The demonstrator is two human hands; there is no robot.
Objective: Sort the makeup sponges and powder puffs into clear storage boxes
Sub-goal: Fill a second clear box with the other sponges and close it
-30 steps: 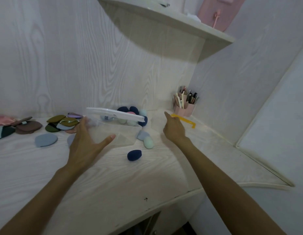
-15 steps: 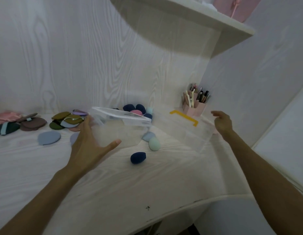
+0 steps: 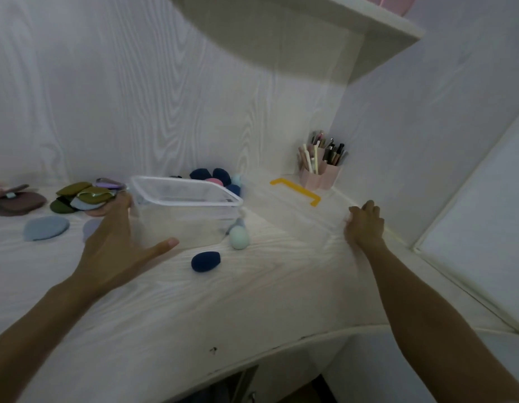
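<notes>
**Sponges loose, box steadied**

Head view: sponges [image 3: 205,260] lie near and behind the clear box [image 3: 185,210] at centre. Left hand [image 3: 115,245], spread wide, braces its left wall. Right hand [image 3: 364,225] curls on the lid [image 3: 296,205]. Sponges look soft, light; pinch the middle.

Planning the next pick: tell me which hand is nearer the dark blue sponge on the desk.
Left. The left hand rests against the clear box, just left of the dark blue sponge. The right hand is far off to its right, near the wall.
</notes>
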